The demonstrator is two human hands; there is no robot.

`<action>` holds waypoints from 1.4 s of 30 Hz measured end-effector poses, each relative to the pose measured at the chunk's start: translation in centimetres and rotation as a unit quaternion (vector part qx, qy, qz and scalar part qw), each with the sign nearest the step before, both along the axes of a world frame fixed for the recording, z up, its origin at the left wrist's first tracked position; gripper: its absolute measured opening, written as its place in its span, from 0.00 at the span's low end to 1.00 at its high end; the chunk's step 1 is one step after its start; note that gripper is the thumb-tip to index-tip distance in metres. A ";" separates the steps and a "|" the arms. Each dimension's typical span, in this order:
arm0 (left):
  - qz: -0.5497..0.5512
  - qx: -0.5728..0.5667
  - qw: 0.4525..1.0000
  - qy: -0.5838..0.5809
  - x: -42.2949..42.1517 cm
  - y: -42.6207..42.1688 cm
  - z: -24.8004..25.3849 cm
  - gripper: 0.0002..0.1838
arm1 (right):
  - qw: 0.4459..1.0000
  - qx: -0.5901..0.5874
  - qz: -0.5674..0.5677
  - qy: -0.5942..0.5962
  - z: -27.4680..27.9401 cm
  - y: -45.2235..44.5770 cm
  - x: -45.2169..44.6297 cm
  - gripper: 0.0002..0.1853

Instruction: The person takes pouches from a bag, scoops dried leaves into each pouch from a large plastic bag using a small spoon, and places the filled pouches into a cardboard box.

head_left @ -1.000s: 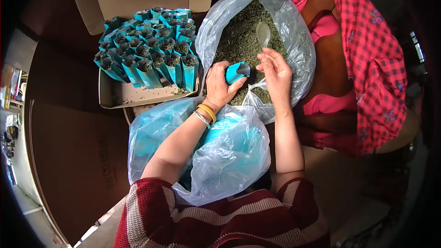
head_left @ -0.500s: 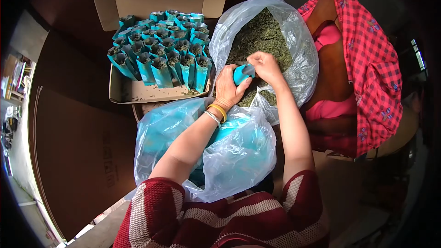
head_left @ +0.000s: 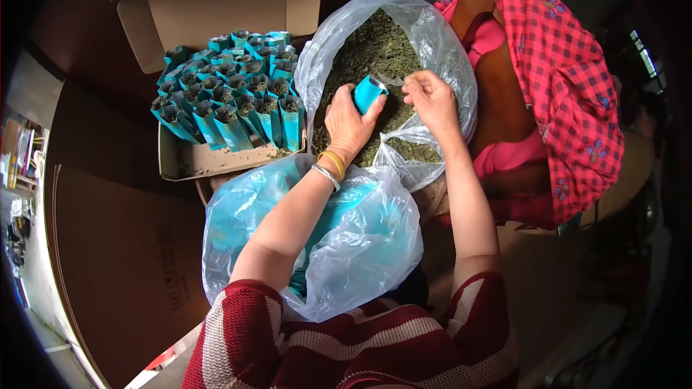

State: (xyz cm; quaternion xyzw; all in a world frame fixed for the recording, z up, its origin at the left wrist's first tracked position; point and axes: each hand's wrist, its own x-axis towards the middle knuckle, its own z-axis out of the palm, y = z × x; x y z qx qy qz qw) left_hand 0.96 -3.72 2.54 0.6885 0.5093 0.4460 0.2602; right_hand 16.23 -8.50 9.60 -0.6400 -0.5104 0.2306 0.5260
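Observation:
My left hand [head_left: 349, 124] is wrapped round a small teal foil pouch [head_left: 369, 95], its silvery mouth tilted up and to the right. Beside that mouth, my right hand [head_left: 432, 101] has thumb and fingers pinched on a thin see-through piece [head_left: 393, 81], whose kind I cannot make out. Both hands are over a large clear plastic bag [head_left: 455, 54] of dried, crumbled green leaves [head_left: 375, 47]. At the left, a cardboard box [head_left: 209, 166] holds several upright, open teal pouches [head_left: 231, 130] with leaf matter inside.
Another clear plastic bag [head_left: 360, 245] with teal pouches inside lies across my lap. To the right stands a brown wooden chair [head_left: 508, 94] draped with a red checked cloth [head_left: 559, 65]. A large brown cardboard panel [head_left: 122, 245] rises at the left.
My right hand has drawn back rightward from the pouch mouth, and the see-through piece now shows between them. The pouch is held more upright. The whole view has shifted slightly.

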 end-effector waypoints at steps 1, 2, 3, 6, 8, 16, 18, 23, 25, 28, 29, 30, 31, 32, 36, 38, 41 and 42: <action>0.005 0.001 1.000 0.018 0.2 0.1 0.0 0.35 | 1.000 -0.002 -0.003 0.008 0.2 -0.3 0.2 0.08; 0.006 0.002 1.000 0.019 0.3 0.1 -0.2 0.35 | 1.000 -0.001 -0.002 0.009 0.0 -0.5 0.5 0.08; 0.009 0.010 1.000 0.022 0.3 0.0 -0.4 0.35 | 1.000 0.015 0.004 -0.008 -0.3 -0.8 0.9 0.08; 0.013 0.028 0.999 0.035 0.0 -0.2 -1.1 0.35 | 0.998 0.048 0.014 -0.033 -0.8 -1.5 0.6 0.08; 0.020 0.041 0.998 0.041 0.2 -0.1 -1.4 0.35 | 0.983 0.072 -0.008 -0.170 -0.5 -2.0 0.1 0.07; 0.031 0.053 0.997 0.043 0.4 0.1 -1.5 0.35 | 0.877 0.128 0.020 -0.464 1.5 -2.6 -1.5 0.07; 0.030 0.050 0.997 0.045 0.3 0.1 -1.7 0.35 | 0.864 0.125 0.029 -0.486 1.4 -2.7 -1.3 0.07; 0.035 0.052 0.998 0.031 0.5 0.3 -1.8 0.34 | 0.907 0.082 -0.009 -0.412 1.5 -1.9 -0.8 0.07; 0.041 0.051 0.998 0.012 0.4 0.2 -2.0 0.34 | 0.963 -0.004 0.004 -0.269 0.6 -0.7 -0.6 0.09; 0.050 0.054 0.997 0.000 0.4 0.2 -2.1 0.34 | 0.983 -0.105 0.010 -0.147 -0.2 2.5 -0.9 0.11; 0.053 0.056 0.997 -0.004 0.4 0.3 -2.2 0.34 | 0.984 -0.156 0.011 -0.084 -0.5 3.8 -0.8 0.12; 0.055 0.058 0.997 -0.005 0.4 0.3 -2.1 0.34 | 0.984 -0.154 0.012 -0.085 -1.2 5.2 -0.5 0.12; 0.055 0.066 0.996 -0.001 0.5 0.4 -2.1 0.34 | 0.984 -0.120 -0.015 -0.128 -1.8 6.8 -0.1 0.12; 0.055 0.072 0.996 0.003 0.5 0.4 -2.0 0.33 | 0.981 -0.086 -0.042 -0.171 -2.5 8.1 0.2 0.12; 0.055 0.071 0.996 0.011 0.3 0.2 -2.1 0.33 | 0.970 -0.020 -0.089 -0.227 -2.4 9.2 0.5 0.12; 0.055 0.069 0.996 0.005 0.6 0.4 -1.8 0.33 | 0.965 -0.001 -0.100 -0.242 -1.6 8.8 0.9 0.12; 0.056 0.067 0.996 0.004 0.5 0.3 -1.9 0.33 | 0.981 -0.006 -0.057 -0.184 -0.9 5.4 0.9 0.11; 0.060 0.063 0.996 -0.002 0.5 0.3 -1.8 0.33 | 0.980 -0.008 -0.052 -0.190 -0.6 4.3 0.9 0.11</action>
